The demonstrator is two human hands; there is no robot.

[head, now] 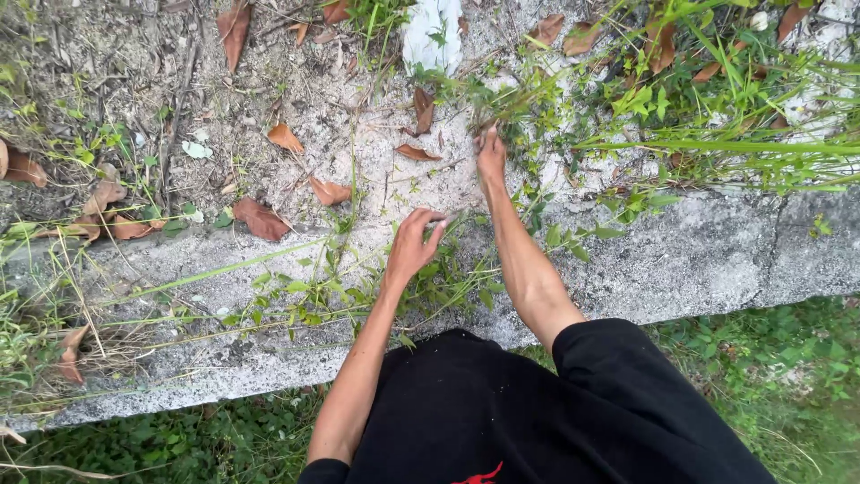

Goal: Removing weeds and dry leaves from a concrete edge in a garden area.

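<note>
Black sleeves frame two bare arms reaching over a concrete curb [699,260]. Left hand [412,244] pinches a thin weed stem [448,218] at the curb's far edge; right hand [490,152] closes on weeds [515,108] beyond, among dry leaves [260,218].

Overgrown yard: weeds [681,108], dry leaves [260,218], concrete curb [717,255].

Both bare arms reach forward and down. The left hand [414,244] hangs nearer, wrist bent, fingers curled toward the thumb. The right hand [490,154] stretches farther out, fingers pointing away, closed together
</note>
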